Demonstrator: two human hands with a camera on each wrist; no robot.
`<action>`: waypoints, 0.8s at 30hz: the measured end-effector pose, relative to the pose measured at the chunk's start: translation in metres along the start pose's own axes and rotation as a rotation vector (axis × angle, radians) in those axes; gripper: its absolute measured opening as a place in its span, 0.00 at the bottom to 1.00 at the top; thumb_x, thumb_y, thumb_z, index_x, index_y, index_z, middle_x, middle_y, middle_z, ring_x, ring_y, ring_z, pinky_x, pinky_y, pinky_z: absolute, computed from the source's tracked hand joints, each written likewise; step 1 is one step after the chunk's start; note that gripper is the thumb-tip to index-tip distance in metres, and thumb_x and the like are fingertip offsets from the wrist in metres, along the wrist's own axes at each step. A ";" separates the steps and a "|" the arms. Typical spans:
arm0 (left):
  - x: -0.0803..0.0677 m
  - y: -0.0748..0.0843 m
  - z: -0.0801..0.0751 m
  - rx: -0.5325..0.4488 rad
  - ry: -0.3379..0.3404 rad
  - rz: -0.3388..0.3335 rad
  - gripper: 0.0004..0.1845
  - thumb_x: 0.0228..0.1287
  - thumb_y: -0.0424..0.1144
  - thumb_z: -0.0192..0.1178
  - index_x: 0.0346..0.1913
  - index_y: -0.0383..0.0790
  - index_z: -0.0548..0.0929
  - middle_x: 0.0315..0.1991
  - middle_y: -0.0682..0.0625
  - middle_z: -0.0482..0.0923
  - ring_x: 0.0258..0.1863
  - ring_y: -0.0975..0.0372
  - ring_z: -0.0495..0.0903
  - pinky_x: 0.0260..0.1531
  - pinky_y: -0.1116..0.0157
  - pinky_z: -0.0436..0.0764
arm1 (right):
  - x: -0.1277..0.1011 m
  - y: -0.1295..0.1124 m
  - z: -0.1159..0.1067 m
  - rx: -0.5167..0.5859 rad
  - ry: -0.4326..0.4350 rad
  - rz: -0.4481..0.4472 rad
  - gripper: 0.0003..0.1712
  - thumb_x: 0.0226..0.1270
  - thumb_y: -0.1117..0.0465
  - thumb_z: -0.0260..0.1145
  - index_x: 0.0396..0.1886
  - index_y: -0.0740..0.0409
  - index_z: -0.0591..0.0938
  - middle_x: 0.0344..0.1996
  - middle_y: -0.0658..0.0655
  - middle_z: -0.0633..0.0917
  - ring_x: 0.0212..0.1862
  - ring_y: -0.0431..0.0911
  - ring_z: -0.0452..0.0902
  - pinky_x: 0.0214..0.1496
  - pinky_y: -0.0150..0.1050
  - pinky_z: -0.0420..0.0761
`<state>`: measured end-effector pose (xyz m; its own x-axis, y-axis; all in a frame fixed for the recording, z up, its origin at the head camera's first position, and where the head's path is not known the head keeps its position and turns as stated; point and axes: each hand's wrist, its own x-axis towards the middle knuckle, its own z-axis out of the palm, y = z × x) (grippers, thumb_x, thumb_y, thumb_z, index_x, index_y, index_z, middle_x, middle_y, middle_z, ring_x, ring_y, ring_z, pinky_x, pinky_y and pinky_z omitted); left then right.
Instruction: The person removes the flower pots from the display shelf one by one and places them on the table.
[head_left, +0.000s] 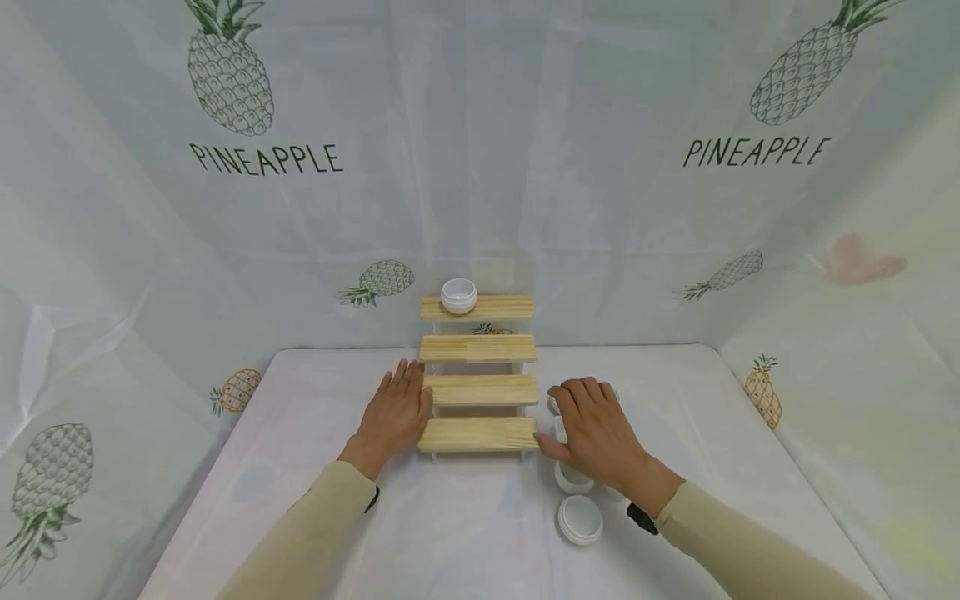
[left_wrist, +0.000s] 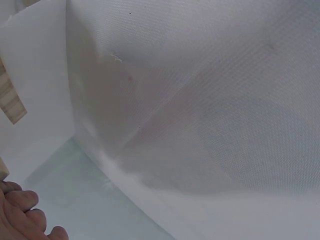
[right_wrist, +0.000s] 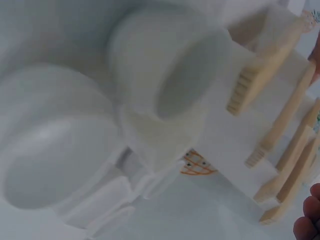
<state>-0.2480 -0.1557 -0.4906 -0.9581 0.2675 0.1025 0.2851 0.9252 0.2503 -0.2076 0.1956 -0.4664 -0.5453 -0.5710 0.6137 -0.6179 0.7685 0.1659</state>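
Observation:
A small stepped rack with pale wooden shelves [head_left: 480, 433] stands against the back curtain. On its top shelf, at the left end, sits a white bowl [head_left: 459, 302]. My left hand [head_left: 392, 410] lies along the rack's left side, fingers extended. My right hand [head_left: 598, 429] is by the right side, its thumb at the end of the lowest shelf and its fingers slightly bent. Beneath and beside it several white cups and bowls stand in a row, partly hidden; the nearest is a round white bowl [head_left: 581, 520]. In the right wrist view a white cup [right_wrist: 140, 60] looms large and blurred.
A white cloth [head_left: 465, 533] covers the table. White curtains with pineapple prints [head_left: 228, 79] enclose the back and both sides. The table's right edge [head_left: 787, 467] runs beside the right curtain.

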 end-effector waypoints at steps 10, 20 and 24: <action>0.000 -0.001 0.001 -0.004 -0.001 0.001 0.35 0.89 0.51 0.28 0.84 0.29 0.51 0.84 0.35 0.52 0.85 0.44 0.48 0.84 0.44 0.49 | 0.068 0.002 0.006 -0.020 0.033 0.027 0.35 0.67 0.37 0.68 0.54 0.64 0.79 0.46 0.62 0.82 0.46 0.60 0.76 0.44 0.54 0.76; -0.001 -0.002 0.003 -0.007 0.032 0.000 0.35 0.88 0.50 0.29 0.83 0.29 0.54 0.83 0.35 0.55 0.85 0.45 0.50 0.84 0.44 0.51 | 0.151 0.000 0.009 -0.065 -0.005 0.074 0.37 0.70 0.35 0.69 0.55 0.65 0.78 0.49 0.63 0.82 0.50 0.60 0.76 0.47 0.53 0.78; -0.003 0.000 0.000 -0.015 0.024 -0.005 0.34 0.89 0.51 0.29 0.84 0.30 0.53 0.83 0.36 0.54 0.85 0.45 0.50 0.84 0.45 0.50 | 0.181 -0.001 0.016 -0.050 -0.060 0.130 0.38 0.71 0.34 0.67 0.55 0.67 0.79 0.48 0.64 0.82 0.49 0.60 0.75 0.47 0.52 0.76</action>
<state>-0.2456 -0.1567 -0.4914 -0.9587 0.2557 0.1242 0.2804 0.9226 0.2650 -0.3150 0.0870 -0.3673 -0.6523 -0.4810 0.5858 -0.5119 0.8495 0.1275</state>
